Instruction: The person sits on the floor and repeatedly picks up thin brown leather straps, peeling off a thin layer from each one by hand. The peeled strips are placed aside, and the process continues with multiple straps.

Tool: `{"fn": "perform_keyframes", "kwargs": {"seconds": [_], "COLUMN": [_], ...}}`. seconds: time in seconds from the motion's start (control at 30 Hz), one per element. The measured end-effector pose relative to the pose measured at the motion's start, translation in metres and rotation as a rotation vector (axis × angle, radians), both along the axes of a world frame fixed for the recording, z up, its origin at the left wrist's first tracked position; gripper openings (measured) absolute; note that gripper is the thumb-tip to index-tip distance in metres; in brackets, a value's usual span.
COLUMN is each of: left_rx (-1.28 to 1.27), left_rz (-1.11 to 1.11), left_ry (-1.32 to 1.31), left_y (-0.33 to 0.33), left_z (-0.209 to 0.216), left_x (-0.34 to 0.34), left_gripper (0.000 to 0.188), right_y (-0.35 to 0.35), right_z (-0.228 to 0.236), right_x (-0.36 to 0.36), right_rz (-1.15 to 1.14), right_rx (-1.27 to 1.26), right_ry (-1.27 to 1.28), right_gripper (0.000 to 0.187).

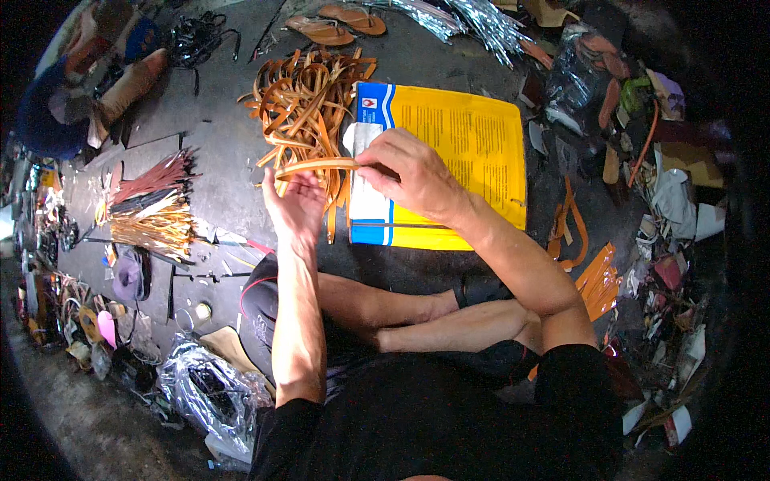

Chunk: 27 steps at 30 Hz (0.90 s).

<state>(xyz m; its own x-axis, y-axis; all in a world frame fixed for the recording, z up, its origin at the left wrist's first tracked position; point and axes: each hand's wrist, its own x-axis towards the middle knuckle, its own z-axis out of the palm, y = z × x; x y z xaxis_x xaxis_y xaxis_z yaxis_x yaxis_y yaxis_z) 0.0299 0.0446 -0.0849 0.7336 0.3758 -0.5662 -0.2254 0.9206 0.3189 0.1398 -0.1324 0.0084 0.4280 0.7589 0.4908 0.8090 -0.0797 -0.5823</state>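
My right hand (413,175) pinches one end of a flat tan leather-like strip (321,163) between thumb and fingers. The strip stretches leftward and curves over my left hand (295,207), which is palm up with its fingers apart. Just beyond the hands lies a tangled heap of similar tan and brown strips (301,100). Beneath my right hand is a flat yellow panel (473,136) with a blue and white band along its left side. A thin dark rod (409,225) lies across the panel's near edge.
Bundles of maroon, black and gold strips (152,208) lie at left. Sandals (321,30) and silvery strips (489,28) are at the far side. Another person's leg (132,84) shows far left. Orange strips (597,280) and scraps lie right; clear plastic (208,381) lies near left.
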Motion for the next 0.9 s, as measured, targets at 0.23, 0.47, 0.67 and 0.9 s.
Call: {"fn": "perform_keyframes", "kwargs": {"seconds": [0.23, 0.47, 0.67, 0.9], "left_rx": [0.507, 0.443, 0.453, 0.484], "left_rz": [-0.261, -0.246, -0.232, -0.229], "left_ry": [0.074, 0.099, 0.101, 0.117], "left_y": [-0.039, -0.023, -0.018, -0.009], "left_z": [0.043, 0.022, 0.017, 0.014], "left_x": [0.006, 0.004, 0.007, 0.005], "left_gripper": [0.015, 0.011, 0.012, 0.011], "right_y": [0.000, -0.004, -0.005, -0.009], "right_z": [0.002, 0.000, 0.002, 0.002], "right_x": [0.000, 0.002, 0.004, 0.006], "right_rz": [0.018, 0.013, 0.016, 0.010], "right_rx": [0.000, 0.010, -0.017, -0.020], "right_ry": [0.006, -0.020, -0.062, -0.120], "right_gripper": [0.012, 0.013, 0.012, 0.013]}}
